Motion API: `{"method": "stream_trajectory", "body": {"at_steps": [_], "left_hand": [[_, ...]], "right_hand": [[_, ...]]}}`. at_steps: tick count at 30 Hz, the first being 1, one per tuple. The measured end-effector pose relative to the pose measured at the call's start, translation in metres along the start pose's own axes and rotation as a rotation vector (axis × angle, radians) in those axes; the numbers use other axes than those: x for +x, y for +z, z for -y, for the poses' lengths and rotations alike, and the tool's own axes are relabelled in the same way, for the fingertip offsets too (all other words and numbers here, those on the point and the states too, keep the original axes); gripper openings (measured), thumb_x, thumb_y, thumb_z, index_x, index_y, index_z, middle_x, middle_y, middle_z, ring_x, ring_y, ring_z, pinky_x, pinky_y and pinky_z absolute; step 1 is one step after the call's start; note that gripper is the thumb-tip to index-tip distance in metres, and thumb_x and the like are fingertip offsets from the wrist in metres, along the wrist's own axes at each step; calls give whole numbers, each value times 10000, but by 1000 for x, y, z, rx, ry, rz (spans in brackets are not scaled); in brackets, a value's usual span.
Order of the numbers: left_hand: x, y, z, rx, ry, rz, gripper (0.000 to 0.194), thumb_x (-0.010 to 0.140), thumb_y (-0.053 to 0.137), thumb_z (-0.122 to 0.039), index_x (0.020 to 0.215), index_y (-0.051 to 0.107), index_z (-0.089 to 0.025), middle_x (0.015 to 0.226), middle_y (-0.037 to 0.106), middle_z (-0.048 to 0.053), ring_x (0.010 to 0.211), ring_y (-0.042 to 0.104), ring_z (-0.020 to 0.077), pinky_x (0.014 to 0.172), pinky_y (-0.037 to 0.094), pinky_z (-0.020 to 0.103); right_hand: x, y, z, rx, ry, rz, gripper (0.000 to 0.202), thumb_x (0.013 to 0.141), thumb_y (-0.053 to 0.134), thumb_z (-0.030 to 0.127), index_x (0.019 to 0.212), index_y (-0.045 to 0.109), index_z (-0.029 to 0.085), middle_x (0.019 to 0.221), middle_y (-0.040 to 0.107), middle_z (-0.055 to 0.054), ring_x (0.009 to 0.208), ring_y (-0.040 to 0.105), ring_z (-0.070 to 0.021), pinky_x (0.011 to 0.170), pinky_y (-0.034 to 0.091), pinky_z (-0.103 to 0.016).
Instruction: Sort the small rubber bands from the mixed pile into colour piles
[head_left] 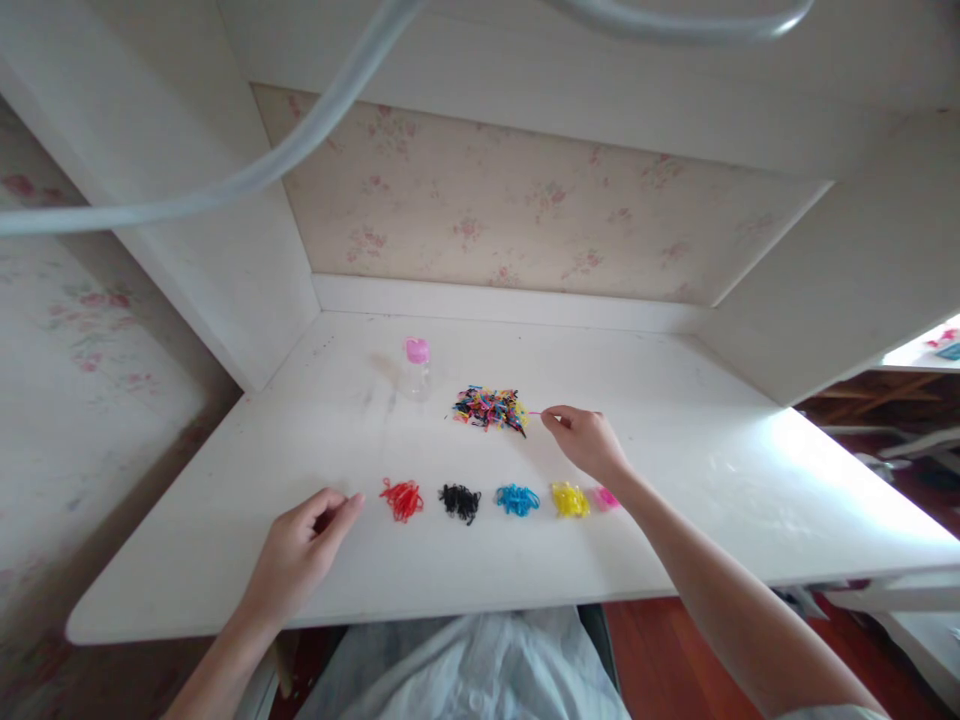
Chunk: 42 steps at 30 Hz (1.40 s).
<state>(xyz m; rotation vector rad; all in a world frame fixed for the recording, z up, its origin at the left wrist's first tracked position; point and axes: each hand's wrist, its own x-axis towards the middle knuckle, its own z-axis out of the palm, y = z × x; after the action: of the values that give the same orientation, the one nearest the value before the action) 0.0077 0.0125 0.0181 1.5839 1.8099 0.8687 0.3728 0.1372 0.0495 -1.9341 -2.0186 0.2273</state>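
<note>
My right hand (581, 437) pinches a thin pink rubber band (534, 413) at the right edge of a mixed heap of small coloured rubber bands (487, 408). My left hand (307, 535) rests low over the table, left of the red rubber bands (403, 500). Its fingers are half curled, the thumb stands apart, and I see nothing in it. In a row to the right of the red pile lie black rubber bands (460, 502), blue rubber bands (517, 499) and yellow rubber bands (570, 499). Pink rubber bands (606, 497) end the row, partly hidden by my right forearm.
Behind the heap, to the left, a clear container with a pink lid (417, 350) stands on the white table (360, 420). White side panels and a flowered back wall (480, 220) enclose the table. A pale cable (300, 140) crosses the top of the view.
</note>
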Motion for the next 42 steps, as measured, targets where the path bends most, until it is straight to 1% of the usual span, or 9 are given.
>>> {"method": "stream_trajectory", "body": {"at_steps": [9, 15, 19, 24, 28, 31, 35, 39, 42], "left_hand": [[0, 0, -1, 37, 3, 0, 394, 814, 499, -531, 621, 465, -190, 549, 369, -59, 524, 378, 90, 498, 309, 174], [1, 0, 0, 63, 33, -8, 390, 818, 497, -529, 626, 470, -191, 553, 376, -59, 519, 392, 90, 500, 319, 173], [1, 1, -2, 81, 38, -10, 387, 819, 496, -522, 622, 469, -190, 543, 374, -61, 516, 398, 91, 499, 321, 171], [0, 3, -3, 91, 13, -5, 383, 812, 503, -517, 616, 475, -189, 533, 369, -63, 511, 390, 90, 492, 317, 170], [1, 5, -8, 106, 5, 9, 388, 824, 483, -524, 625, 482, -191, 532, 375, -60, 517, 405, 96, 499, 325, 176], [5, 7, -27, 142, 59, 100, 366, 842, 465, -510, 660, 514, -196, 563, 436, -53, 546, 444, 105, 523, 345, 184], [16, 18, -74, 174, 288, 284, 318, 873, 434, -449, 746, 588, -200, 725, 597, -10, 683, 541, 128, 646, 401, 210], [34, 49, -121, 295, 502, 360, 296, 875, 434, -399, 755, 620, -203, 742, 621, 7, 684, 556, 130, 649, 399, 232], [47, 82, -143, 470, 593, 368, 242, 870, 457, -346, 776, 646, -228, 782, 651, 0, 702, 588, 131, 667, 409, 241]], "right_hand": [[-6, -14, -19, 61, 48, -61, 309, 824, 445, 409, 846, 725, 282, 674, 687, 17, 617, 595, -133, 587, 381, -219], [-54, -29, -53, 99, 172, -175, 397, 819, 462, 512, 900, 740, 240, 525, 602, 21, 496, 527, -110, 525, 364, -205], [-90, -28, -81, 139, 271, -215, 481, 806, 461, 567, 942, 743, 201, 516, 596, 3, 485, 538, -125, 484, 363, -207], [-117, -16, -106, 131, 354, -203, 502, 793, 472, 589, 960, 743, 201, 502, 592, 8, 485, 558, -128, 484, 382, -204], [-124, -10, -111, 96, 315, -137, 456, 809, 460, 564, 976, 742, 246, 643, 694, -17, 610, 638, -162, 554, 424, -220], [-125, -8, -111, 81, 261, -104, 391, 823, 462, 516, 956, 744, 280, 780, 732, -19, 678, 658, -171, 603, 444, -230], [-126, -6, -114, 115, 250, -138, 361, 814, 470, 442, 958, 747, 261, 792, 738, -26, 635, 655, -165, 582, 455, -229], [-131, -2, -118, 155, 276, -221, 347, 789, 471, 393, 931, 751, 245, 718, 729, -16, 584, 642, -158, 560, 455, -226], [-134, 1, -118, 153, 287, -289, 347, 789, 460, 396, 904, 751, 247, 718, 729, -20, 622, 658, -175, 576, 464, -235]]}}
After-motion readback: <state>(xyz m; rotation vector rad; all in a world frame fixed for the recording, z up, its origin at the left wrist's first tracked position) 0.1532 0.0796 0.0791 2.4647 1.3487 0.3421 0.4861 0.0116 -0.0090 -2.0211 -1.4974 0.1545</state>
